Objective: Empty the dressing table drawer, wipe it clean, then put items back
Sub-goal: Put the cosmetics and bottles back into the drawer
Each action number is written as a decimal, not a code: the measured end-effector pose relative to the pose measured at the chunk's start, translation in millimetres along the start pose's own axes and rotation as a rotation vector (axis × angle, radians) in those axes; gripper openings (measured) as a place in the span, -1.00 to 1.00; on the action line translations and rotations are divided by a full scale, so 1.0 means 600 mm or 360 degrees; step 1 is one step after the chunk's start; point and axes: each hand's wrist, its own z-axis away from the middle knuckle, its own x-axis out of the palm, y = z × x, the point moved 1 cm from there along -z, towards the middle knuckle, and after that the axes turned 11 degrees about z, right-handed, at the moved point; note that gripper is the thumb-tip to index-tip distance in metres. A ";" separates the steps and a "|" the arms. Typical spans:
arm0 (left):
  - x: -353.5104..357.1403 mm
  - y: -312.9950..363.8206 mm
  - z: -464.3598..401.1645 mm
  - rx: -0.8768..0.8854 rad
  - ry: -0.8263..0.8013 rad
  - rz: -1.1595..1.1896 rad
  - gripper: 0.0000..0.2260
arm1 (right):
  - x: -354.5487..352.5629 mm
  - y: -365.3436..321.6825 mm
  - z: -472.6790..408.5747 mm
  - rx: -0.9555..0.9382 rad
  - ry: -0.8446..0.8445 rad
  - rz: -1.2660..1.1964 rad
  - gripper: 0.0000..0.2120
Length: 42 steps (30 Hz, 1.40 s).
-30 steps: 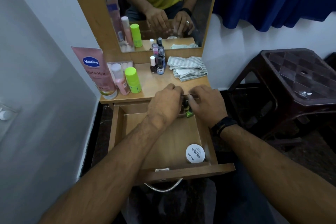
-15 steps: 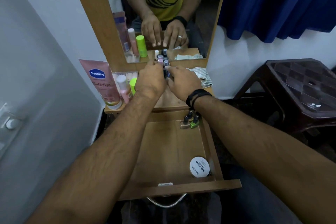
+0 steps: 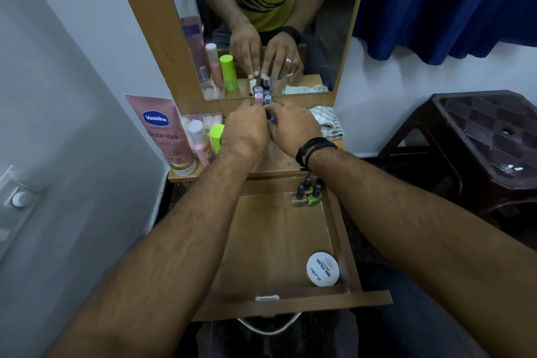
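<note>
Working from the left, we note a pink Vaseline tube (image 3: pixel 167 136) standing at the left end of the dressing table top (image 3: pixel 279 161), with a pink pump bottle (image 3: pixel 199 141) and a lime-green capped bottle (image 3: pixel 216 136) just beside it. Our left hand (image 3: pixel 247 128) and right hand (image 3: pixel 292 129) meet at the back of the top, against the base of the mirror (image 3: pixel 261 23), over a cluster of small nail polish bottles (image 3: pixel 263 99). The fingers of both hands curl down around these bottles; a dark bottle shows between the two hands, but we cannot tell which hand grips which bottle. A black band circles the right wrist. To the right of the hands lies a folded striped cloth (image 3: pixel 327 122). Below the top, the drawer (image 3: pixel 290 306) stands pulled out: three nail polish bottles (image 3: pixel 308 193), one with a green base, sit upright in its far right corner, and a round white nail polish tub (image 3: pixel 322 268) rests in its near right corner. Furthest right we record a dark brown plastic stool (image 3: pixel 488 139) under a blue curtain (image 3: pixel 447 0).
</note>
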 end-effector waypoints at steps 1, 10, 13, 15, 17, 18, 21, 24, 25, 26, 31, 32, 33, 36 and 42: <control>0.000 0.000 0.000 -0.0008 -0.0012 0.0005 -0.76 | -0.001 -0.001 0.000 -0.0002 0.0027 0.0000 -0.72; -0.004 0.007 0.005 -0.0105 -0.0046 -0.0017 -0.76 | -0.007 -0.003 0.003 0.0000 0.0131 -0.0021 -0.82; -0.006 0.009 0.005 -0.0116 -0.0053 -0.0043 -0.76 | -0.008 -0.003 0.006 0.0011 0.0135 -0.0059 -0.82; -0.005 0.009 0.004 -0.0123 -0.0053 -0.0044 -0.75 | -0.008 -0.004 0.007 0.0022 0.0138 -0.0082 -0.83; -0.002 0.008 0.002 -0.0116 -0.0052 -0.0038 -0.75 | -0.009 -0.006 0.008 0.0027 0.0138 -0.0095 -0.83; 0.000 0.007 0.001 -0.0109 -0.0048 -0.0033 -0.75 | -0.009 -0.006 0.009 0.0031 0.0139 -0.0105 -0.83; 0.001 0.004 -0.004 -0.0081 -0.0032 -0.0017 -0.77 | -0.011 -0.005 0.011 0.0048 0.0139 -0.0138 -0.84; 0.001 0.004 -0.004 -0.0066 -0.0013 -0.0003 -0.79 | -0.013 -0.004 0.013 0.0043 0.0140 -0.0142 -0.84; 0.000 0.005 -0.003 -0.0061 -0.0002 0.0012 -0.80 | -0.014 -0.004 0.014 0.0041 0.0139 -0.0139 -0.83; 0.000 0.005 -0.002 -0.0056 0.0010 0.0025 -0.80 | -0.015 -0.004 0.015 0.0038 0.0141 -0.0138 -0.83; 0.000 0.007 0.007 -0.0048 0.0027 0.0048 -0.80 | -0.016 -0.003 0.019 0.0038 0.0150 -0.0148 -0.86; -0.001 0.008 0.010 -0.0050 0.0030 0.0050 -0.79 | -0.017 -0.002 0.020 0.0037 0.0155 -0.0159 -0.87; -0.002 0.010 0.012 -0.0052 0.0032 0.0054 -0.79 | -0.018 -0.002 0.021 0.0034 0.0165 -0.0169 -0.87; -0.009 0.015 0.025 -0.0062 0.0024 0.0055 -0.79 | -0.025 0.000 0.030 0.0023 0.0190 -0.0195 -0.90; -0.036 0.039 0.071 0.0069 -0.0041 0.0010 -0.77 | -0.073 0.017 0.081 0.0028 0.0164 -0.0286 -0.91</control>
